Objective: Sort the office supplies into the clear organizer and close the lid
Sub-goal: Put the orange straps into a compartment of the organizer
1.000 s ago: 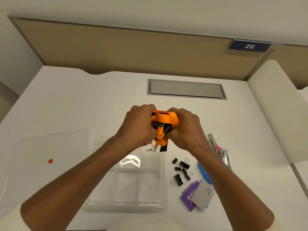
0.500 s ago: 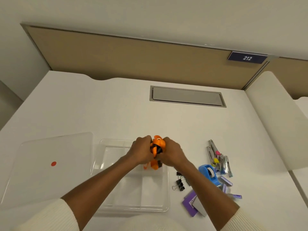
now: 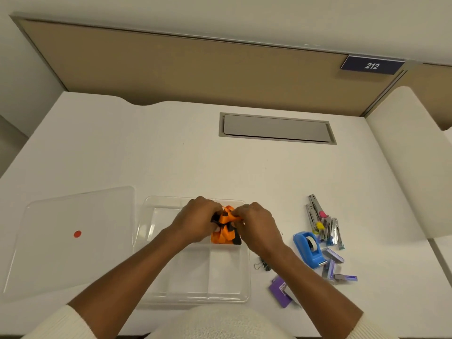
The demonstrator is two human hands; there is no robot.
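A bundled orange and black lanyard (image 3: pixel 225 230) sits in the far right compartment of the clear organizer (image 3: pixel 195 296) on the white desk. My left hand (image 3: pixel 195 220) grips the bundle from the left and my right hand (image 3: pixel 256 225) pinches it from the right. The organizer's other compartments look bare. Its clear lid (image 3: pixel 71 238), marked with a red dot, lies flat to the left of the organizer.
To the right of the organizer lie a blue tape dispenser (image 3: pixel 309 249), several staplers (image 3: pixel 322 222), staple boxes (image 3: pixel 335 265), a binder clip (image 3: pixel 263 265) and purple sticky notes (image 3: pixel 281 291). A grey cable hatch (image 3: pixel 276 128) is set into the desk's far side.
Both hands came down with the lanyard bundle from above the desk into the organizer's far right compartment. The camera view shifted, and the tape dispenser and staple boxes now show.
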